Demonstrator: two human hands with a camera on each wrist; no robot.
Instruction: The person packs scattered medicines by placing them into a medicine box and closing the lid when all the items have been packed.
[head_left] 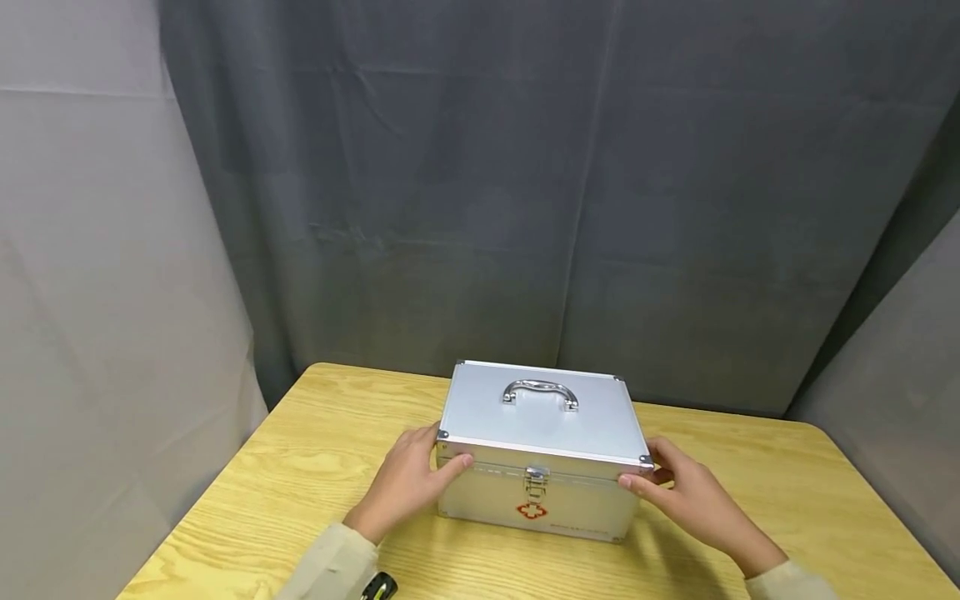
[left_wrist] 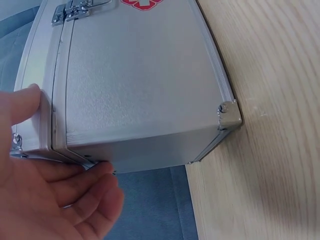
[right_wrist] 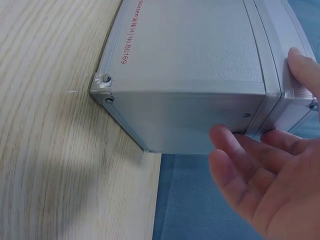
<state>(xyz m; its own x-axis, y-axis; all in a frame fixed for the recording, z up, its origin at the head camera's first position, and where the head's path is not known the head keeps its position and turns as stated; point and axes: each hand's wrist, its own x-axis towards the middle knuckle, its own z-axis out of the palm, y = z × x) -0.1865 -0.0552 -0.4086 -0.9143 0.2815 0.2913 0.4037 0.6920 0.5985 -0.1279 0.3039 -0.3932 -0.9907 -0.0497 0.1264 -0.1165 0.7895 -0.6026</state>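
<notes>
A silver aluminium first-aid box (head_left: pixel 540 425) stands on the table with its lid down. On the lid is a chrome carrying handle (head_left: pixel 540 387), and a metal latch (head_left: pixel 536 482) sits at the front above a red cross emblem (head_left: pixel 532 511). My left hand (head_left: pixel 405 481) grips the left front corner, its thumb (left_wrist: pixel 26 102) on the lid's front rim and its fingers along the side. At the right front corner my right hand (head_left: pixel 693 496) does the same, thumb (right_wrist: pixel 302 70) in front and fingers curled by the side wall.
The wood-grain table (head_left: pixel 285 483) extends to both sides of the box. Behind it hangs a dark grey curtain (head_left: pixel 525 208), with pale cloth (head_left: pixel 105 292) at the left. A small black object (head_left: pixel 380 586) shows beside the left sleeve.
</notes>
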